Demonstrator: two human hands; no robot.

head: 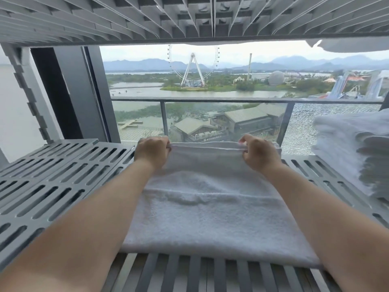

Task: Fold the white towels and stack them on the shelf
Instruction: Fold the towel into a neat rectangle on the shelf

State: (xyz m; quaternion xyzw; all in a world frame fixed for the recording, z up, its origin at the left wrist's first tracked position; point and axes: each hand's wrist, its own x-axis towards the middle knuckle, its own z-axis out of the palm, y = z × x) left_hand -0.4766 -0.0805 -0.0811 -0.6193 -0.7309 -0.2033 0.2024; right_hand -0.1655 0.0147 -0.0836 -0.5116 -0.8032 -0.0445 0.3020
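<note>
A white towel (210, 207) lies spread flat on the grey slotted shelf (52, 182), running from the near edge to the far edge. My left hand (152, 150) pinches its far left corner, and my right hand (259, 153) pinches its far right corner. The far edge is lifted slightly between the two hands. A stack of several folded white towels (355, 154) stands on the same shelf at the right.
Another grey slotted shelf (189, 17) hangs close overhead, with a white towel (353, 45) on it at the upper right. A shelf post (31, 98) rises at the left. Behind the shelf is a window with a balcony railing (210, 100).
</note>
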